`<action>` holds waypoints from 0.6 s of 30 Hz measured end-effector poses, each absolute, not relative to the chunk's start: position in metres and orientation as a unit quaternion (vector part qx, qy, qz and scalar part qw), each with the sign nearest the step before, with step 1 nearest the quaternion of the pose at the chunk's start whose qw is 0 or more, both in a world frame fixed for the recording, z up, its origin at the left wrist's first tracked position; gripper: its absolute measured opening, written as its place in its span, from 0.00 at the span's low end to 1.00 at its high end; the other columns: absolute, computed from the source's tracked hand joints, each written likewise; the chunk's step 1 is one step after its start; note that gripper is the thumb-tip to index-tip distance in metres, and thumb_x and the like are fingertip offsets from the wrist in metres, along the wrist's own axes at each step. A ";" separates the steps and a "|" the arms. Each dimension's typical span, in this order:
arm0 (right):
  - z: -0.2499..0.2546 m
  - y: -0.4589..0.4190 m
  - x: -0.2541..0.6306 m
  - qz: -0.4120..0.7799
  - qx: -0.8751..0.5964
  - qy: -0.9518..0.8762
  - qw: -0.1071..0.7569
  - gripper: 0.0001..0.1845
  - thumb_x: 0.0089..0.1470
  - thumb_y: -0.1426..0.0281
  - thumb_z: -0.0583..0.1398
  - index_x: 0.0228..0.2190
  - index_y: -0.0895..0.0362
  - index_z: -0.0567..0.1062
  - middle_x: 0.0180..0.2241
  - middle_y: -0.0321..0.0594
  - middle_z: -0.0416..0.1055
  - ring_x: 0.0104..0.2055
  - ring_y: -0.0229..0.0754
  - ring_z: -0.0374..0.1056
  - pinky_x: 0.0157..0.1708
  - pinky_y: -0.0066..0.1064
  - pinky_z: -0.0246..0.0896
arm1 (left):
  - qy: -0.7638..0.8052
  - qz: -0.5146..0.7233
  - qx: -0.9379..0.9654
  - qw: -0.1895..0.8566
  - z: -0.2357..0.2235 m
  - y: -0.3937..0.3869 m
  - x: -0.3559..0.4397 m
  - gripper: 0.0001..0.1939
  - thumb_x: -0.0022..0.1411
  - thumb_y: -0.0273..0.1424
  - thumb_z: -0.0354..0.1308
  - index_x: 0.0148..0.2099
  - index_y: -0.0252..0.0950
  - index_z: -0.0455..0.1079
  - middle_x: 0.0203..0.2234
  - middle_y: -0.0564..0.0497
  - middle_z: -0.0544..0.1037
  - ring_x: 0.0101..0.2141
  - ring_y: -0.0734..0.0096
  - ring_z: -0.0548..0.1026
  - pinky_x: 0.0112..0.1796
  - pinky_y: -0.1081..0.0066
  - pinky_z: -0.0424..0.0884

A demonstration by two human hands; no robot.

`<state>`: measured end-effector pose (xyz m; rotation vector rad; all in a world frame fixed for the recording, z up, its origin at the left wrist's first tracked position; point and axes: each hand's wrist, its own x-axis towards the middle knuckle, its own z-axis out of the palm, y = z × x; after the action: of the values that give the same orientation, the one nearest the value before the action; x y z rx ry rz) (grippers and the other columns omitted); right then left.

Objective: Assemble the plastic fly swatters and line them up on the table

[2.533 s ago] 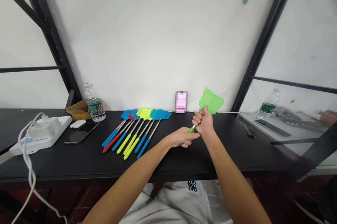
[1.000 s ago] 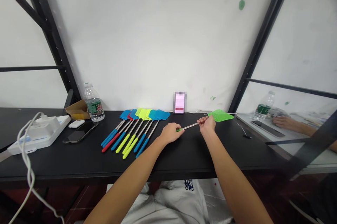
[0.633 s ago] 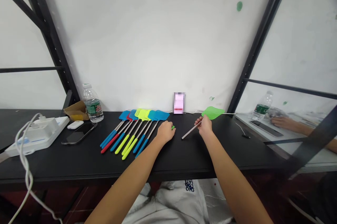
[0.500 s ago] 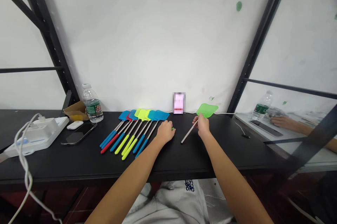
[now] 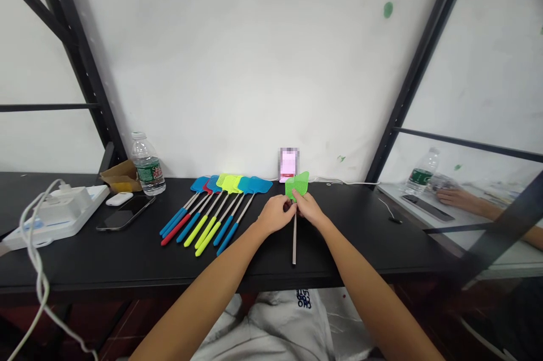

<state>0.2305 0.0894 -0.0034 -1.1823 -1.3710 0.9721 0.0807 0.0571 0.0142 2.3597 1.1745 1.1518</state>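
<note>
A green fly swatter stands in front of me, its mesh head up and its bare metal rod pointing down towards me with no coloured grip on its end. My right hand is closed on it where head and rod meet, thumb on the mesh. From the other side my left hand pinches at the same neck, its fingertips partly hidden. To the left lies a fanned row of several finished-looking fly swatters with blue, red and yellow-green handles.
On the black table sit a water bottle, an open cardboard box, a white case, a dark phone and a power strip. A lit screen leans on the wall. Another person's hand shows at right.
My right hand has brought the green swatter left, turning its rod straight towards me. My left hand, earlier apart with a bit of green showing in it, has moved right to meet it.
</note>
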 end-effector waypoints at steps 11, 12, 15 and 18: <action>0.005 0.082 0.229 0.299 -0.535 -0.654 0.443 0.18 0.49 0.59 0.57 0.16 0.58 0.69 0.14 0.35 0.62 0.22 0.40 0.62 0.23 0.28 0.52 | 0.444 0.388 0.783 0.200 0.007 0.064 0.084 0.10 0.53 0.30 0.53 0.21 0.35 0.67 0.19 0.54 0.72 0.24 0.73 0.69 0.28 0.74 0.62; 0.005 0.082 0.229 0.303 -0.534 -0.652 0.446 0.17 0.49 0.60 0.57 0.17 0.58 0.69 0.14 0.35 0.62 0.22 0.40 0.62 0.23 0.28 0.52 | 0.452 0.390 0.776 0.205 0.006 0.065 0.084 0.10 0.53 0.30 0.53 0.21 0.35 0.67 0.18 0.54 0.72 0.24 0.73 0.70 0.28 0.74 0.62; 0.004 0.083 0.228 0.336 -0.522 -0.634 0.462 0.15 0.48 0.61 0.58 0.17 0.56 0.69 0.13 0.33 0.60 0.19 0.38 0.60 0.20 0.27 0.50 | 0.470 0.391 0.758 0.226 0.004 0.066 0.084 0.10 0.54 0.31 0.52 0.23 0.35 0.66 0.19 0.53 0.72 0.24 0.73 0.71 0.27 0.74 0.64; 0.000 0.086 0.227 0.376 -0.509 -0.611 0.476 0.15 0.48 0.62 0.59 0.16 0.56 0.67 0.12 0.32 0.58 0.16 0.35 0.55 0.17 0.26 0.47 | 0.469 0.377 0.754 0.264 0.001 0.067 0.084 0.11 0.57 0.32 0.50 0.25 0.35 0.66 0.18 0.54 0.73 0.19 0.76 0.71 0.23 0.76 0.65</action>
<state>0.2271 0.0856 0.0004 -1.2429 -1.4934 0.9181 0.0838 0.0668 0.0015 2.0373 1.2676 1.0192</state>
